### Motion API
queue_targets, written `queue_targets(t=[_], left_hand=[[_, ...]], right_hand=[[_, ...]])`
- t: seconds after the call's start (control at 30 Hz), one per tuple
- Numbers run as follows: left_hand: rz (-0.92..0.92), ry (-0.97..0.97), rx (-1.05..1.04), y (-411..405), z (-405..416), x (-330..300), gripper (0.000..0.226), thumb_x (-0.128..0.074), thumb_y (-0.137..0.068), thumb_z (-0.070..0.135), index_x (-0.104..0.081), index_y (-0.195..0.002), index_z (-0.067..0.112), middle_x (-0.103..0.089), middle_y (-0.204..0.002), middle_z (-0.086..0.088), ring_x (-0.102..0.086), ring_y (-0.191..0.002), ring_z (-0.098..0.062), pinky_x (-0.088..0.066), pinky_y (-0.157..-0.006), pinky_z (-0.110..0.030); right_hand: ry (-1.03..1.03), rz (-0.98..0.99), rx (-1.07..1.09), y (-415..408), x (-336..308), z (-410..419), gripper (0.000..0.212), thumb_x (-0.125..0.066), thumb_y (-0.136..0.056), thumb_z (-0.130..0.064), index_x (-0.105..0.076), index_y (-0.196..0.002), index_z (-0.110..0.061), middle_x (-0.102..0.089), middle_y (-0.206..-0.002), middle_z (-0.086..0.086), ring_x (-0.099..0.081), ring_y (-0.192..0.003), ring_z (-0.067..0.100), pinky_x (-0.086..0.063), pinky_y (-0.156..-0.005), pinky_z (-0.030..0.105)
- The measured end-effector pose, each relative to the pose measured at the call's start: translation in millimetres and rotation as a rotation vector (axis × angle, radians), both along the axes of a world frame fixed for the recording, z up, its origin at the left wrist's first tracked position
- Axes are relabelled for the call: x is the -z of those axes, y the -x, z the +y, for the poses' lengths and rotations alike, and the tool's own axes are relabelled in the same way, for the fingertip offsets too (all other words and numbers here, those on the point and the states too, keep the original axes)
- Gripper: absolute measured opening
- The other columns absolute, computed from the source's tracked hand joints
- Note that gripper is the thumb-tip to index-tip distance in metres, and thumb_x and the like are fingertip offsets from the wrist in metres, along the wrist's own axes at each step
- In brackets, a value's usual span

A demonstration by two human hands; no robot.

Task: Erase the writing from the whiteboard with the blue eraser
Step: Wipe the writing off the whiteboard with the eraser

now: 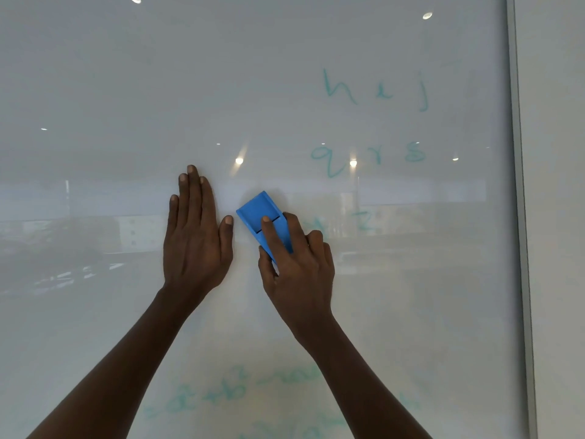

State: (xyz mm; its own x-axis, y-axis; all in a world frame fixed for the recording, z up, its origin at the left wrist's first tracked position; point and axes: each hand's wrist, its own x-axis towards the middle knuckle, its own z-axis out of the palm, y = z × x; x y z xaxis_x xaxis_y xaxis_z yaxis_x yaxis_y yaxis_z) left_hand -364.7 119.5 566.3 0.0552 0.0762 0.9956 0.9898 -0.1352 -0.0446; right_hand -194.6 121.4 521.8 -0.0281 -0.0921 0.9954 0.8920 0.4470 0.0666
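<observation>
My right hand [297, 264] grips the blue eraser [261, 217] against the whiteboard [95, 90] at mid-frame. My left hand [194, 236] lies flat and open beside it. Teal letters [373, 90] remain upper right.

One glossy white whiteboard [126, 74] fills the view, with one grey metal frame strip [519, 185] at 3 o'clock. Two bare hands lie on it: the left hand [194, 236] at centre and the right hand [299, 264] just toward 3 o'clock. One blue plastic eraser [258, 213] shows. Three faint teal letters [376, 88] sit at 1 o'clock, three more [367, 156] below them, and smeared teal marks [221, 394] at 6 o'clock cannot be counted.
</observation>
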Motion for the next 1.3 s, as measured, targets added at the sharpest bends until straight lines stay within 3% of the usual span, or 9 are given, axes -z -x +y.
queue_targets(t=[0.27,0.57,0.77,0.97,1.2,1.3], left_hand=[[-0.003,-0.024,0.014,-3,-1,2,0.066,-0.029,-0.107,0.032,-0.012,-0.162,-0.002,-0.004,-0.171,-0.016,-0.001,-0.160,-0.026,-0.005,-0.130,-0.038],[0.000,-0.031,0.008,-3,-1,3,0.066,-0.030,-0.107,0.032,-0.012,-0.161,-0.003,-0.005,-0.171,-0.018,-0.001,-0.160,-0.028,-0.005,-0.130,-0.039],[-0.006,-0.034,-0.001,-5,-2,3,0.066,-0.030,-0.107,0.031,-0.013,-0.161,-0.003,-0.006,-0.171,-0.018,-0.002,-0.160,-0.028,-0.007,-0.130,-0.040],[-0.010,-0.024,-0.010,-5,-1,3,0.066,-0.031,-0.108,0.030,-0.012,-0.162,-0.002,-0.004,-0.171,-0.016,0.000,-0.160,-0.026,-0.005,-0.130,-0.039],[-0.007,-0.024,-0.020,-5,0,3,0.065,-0.029,-0.108,0.031,-0.013,-0.162,-0.002,-0.004,-0.171,-0.016,-0.001,-0.160,-0.026,-0.007,-0.130,-0.041],[-0.010,-0.023,-0.022,-4,1,3,0.066,-0.028,-0.108,0.032,-0.013,-0.162,-0.002,-0.004,-0.172,-0.015,0.000,-0.160,-0.026,-0.007,-0.130,-0.040]], right_hand=[[-0.048,0.090,-0.022,-66,-10,16,0.040,-0.063,-0.093,-0.031,-0.064,-0.132,-0.023,-0.064,-0.128,0.008,-0.050,-0.079,0.027,-0.046,-0.068,0.037],[0.018,0.235,-0.008,-134,-9,30,0.046,-0.065,-0.091,-0.032,-0.058,-0.136,-0.024,-0.064,-0.128,0.006,-0.038,-0.080,0.019,-0.048,-0.064,0.036],[0.158,0.478,-0.047,-148,7,29,0.051,-0.059,-0.093,-0.039,-0.051,-0.142,-0.028,-0.063,-0.125,0.000,-0.035,-0.084,0.015,-0.041,-0.061,0.030],[0.200,0.773,-0.176,-106,7,17,0.048,-0.068,-0.092,-0.035,-0.057,-0.138,-0.026,-0.065,-0.127,-0.001,-0.039,-0.083,0.017,-0.033,-0.063,0.027],[0.162,0.697,-0.208,-56,-7,10,0.046,-0.068,-0.092,-0.038,-0.060,-0.135,-0.023,-0.065,-0.127,-0.001,-0.037,-0.080,0.014,-0.035,-0.062,0.025],[0.138,0.614,-0.230,-34,-16,9,0.045,-0.064,-0.093,-0.041,-0.061,-0.134,-0.024,-0.063,-0.129,0.001,-0.040,-0.081,0.017,-0.042,-0.063,0.028]])
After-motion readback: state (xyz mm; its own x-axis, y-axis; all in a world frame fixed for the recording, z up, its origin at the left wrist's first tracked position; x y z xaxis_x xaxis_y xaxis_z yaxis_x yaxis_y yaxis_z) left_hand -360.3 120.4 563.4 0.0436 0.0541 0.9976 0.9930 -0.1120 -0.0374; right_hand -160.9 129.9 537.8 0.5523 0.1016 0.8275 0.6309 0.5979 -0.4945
